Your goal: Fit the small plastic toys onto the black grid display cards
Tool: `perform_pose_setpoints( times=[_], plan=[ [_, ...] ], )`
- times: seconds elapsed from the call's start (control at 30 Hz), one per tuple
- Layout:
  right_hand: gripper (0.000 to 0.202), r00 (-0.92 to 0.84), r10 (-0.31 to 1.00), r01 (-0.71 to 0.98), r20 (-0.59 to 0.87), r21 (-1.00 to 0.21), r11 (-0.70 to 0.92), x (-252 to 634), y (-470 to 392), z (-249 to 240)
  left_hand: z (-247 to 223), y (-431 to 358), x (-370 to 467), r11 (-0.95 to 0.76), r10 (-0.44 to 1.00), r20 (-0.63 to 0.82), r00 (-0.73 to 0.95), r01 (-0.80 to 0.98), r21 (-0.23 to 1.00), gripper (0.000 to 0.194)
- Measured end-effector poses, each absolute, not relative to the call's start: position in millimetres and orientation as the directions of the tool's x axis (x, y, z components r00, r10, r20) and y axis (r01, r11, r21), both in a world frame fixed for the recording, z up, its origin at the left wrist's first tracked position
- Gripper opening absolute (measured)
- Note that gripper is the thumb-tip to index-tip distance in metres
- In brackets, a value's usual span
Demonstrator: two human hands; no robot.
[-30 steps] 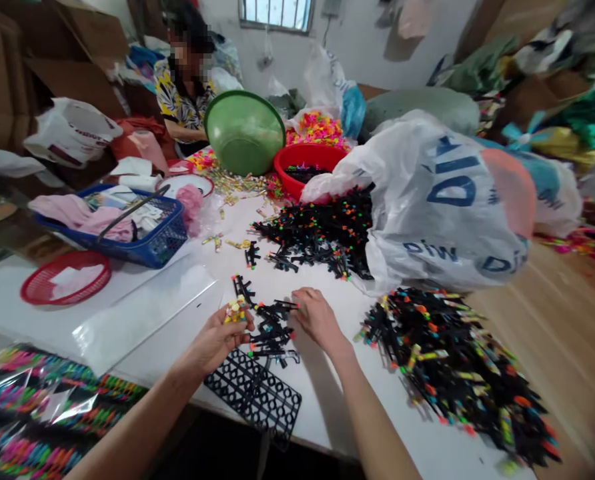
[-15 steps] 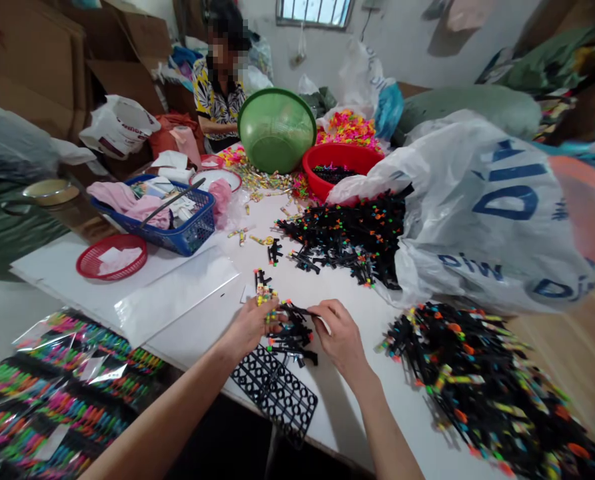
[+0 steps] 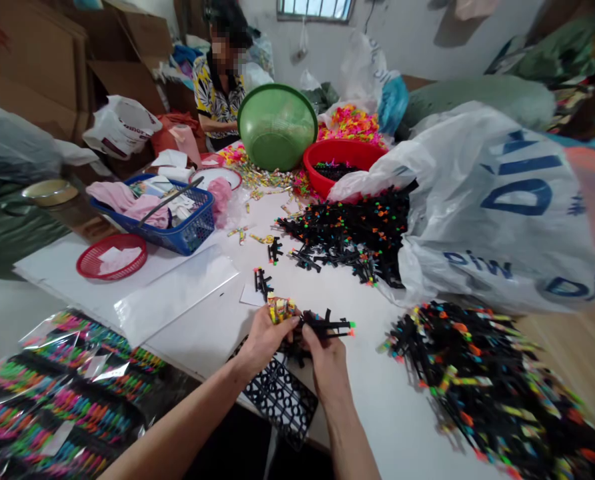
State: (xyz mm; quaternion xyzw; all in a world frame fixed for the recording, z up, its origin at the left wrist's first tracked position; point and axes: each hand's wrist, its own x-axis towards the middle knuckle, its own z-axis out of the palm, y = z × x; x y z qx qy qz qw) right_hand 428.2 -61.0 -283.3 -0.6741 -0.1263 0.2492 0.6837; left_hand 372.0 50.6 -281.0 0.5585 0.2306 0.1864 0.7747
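Observation:
My left hand (image 3: 266, 339) is closed round several small yellow printed pieces (image 3: 281, 309), its thumb reaching towards the right hand. Close beside it, my right hand (image 3: 322, 343) grips small black toy guns (image 3: 330, 324) with green and orange tips that point right. The fingertips of both hands nearly meet. Under the hands, more black pieces are partly hidden. A black grid-like plastic rack (image 3: 282, 397) lies at the table's near edge. Beyond the left hand, single black toy guns (image 3: 262, 283) rest near a white card (image 3: 250, 295).
Black toy guns form one heap (image 3: 357, 227) ahead and another (image 3: 482, 373) at right. A printed plastic bag (image 3: 497, 213), red basin (image 3: 345, 160), green basin (image 3: 277, 127) and blue basket (image 3: 177, 220) stand around. A person (image 3: 222, 87) sits across the table (image 3: 377, 400).
My right hand has come nearer to my left and now holds black toy guns turned to the right. The yellow pieces in my left hand are more upright and bunched.

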Motion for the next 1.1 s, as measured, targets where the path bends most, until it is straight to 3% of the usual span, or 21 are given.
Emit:
perform_pose_setpoints(
  times=[0.13,0.33,0.53,0.7,0.9,1.0,1.1],
  plan=[
    [0.026,0.939,0.340,-0.046,-0.052,-0.999,-0.025,428.6,-57.0,-264.4,-283.7,53.2,366.2,0.221,0.552,-0.170,0.816,0.053,0.974,0.026],
    [0.018,0.881,0.474,0.023,-0.014,-0.997,-0.073,424.0,-65.2,-256.4,-280.2,59.3,355.0,0.249,0.444,-0.168,0.880,0.058,0.967,0.042],
    [0.017,0.908,0.418,0.012,-0.011,-0.999,-0.051,418.8,-68.6,-258.2,-276.2,58.4,353.1,0.230,0.353,-0.122,0.928,0.040,0.972,0.039],
    [0.018,0.929,0.370,0.039,-0.008,-0.992,-0.118,416.3,-70.1,-256.0,-270.1,61.1,351.4,0.076,0.384,-0.115,0.916,0.093,0.993,0.032],
    [0.016,0.930,0.297,0.289,0.217,-0.931,-0.223,403.7,-72.4,-263.4,-269.4,56.1,349.9,0.067,0.373,-0.138,0.918,0.121,0.990,0.027],
    [0.019,0.946,0.302,0.186,0.121,-0.963,-0.197,401.6,-72.5,-265.5,-270.2,51.4,347.0,-0.023,0.457,-0.071,0.887,0.092,0.996,0.022],
    [0.029,0.957,0.273,-0.056,-0.097,-0.987,-0.153,401.2,-67.3,-271.8,-273.6,45.9,340.5,-0.278,0.406,0.059,0.912,0.062,0.959,0.028]
  ],
)
